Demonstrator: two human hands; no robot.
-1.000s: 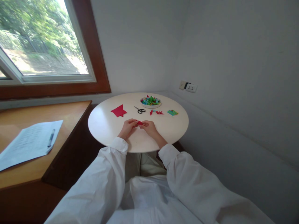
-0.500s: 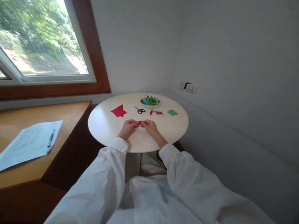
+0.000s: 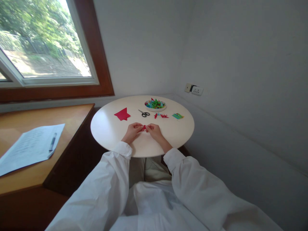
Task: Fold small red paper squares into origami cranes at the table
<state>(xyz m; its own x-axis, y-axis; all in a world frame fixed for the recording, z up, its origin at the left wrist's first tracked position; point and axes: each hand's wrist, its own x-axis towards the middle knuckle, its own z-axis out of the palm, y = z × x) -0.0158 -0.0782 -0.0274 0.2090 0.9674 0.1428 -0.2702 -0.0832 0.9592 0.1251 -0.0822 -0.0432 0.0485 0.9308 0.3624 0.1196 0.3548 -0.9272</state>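
Observation:
Between my two hands is a small piece of red paper (image 3: 144,127), mostly covered by fingers, so its folds cannot be made out. My left hand (image 3: 133,131) pinches its left side, and my right hand (image 3: 154,130) pinches its right side. Both are close together over the near half of the round white table (image 3: 106,128). Beyond them lie black-handled scissors (image 3: 144,114), with a stack of red paper (image 3: 123,114) to their left. Several small red folded paper pieces (image 3: 164,116), with a bit of light blue, lie right of the scissors.
At the table's back, a white oval dish (image 3: 156,110) holds many colourful folded papers. Green-and-yellow patterned paper sheets (image 3: 177,116) lie at right. A wooden desk (image 3: 72,112) on the left carries a written sheet (image 3: 31,147) and a pen (image 3: 53,142). Walls stand behind and at right.
Fingers of both hands have shifted slightly around the red paper, and less of it shows between them. The other things on the table stay where they were.

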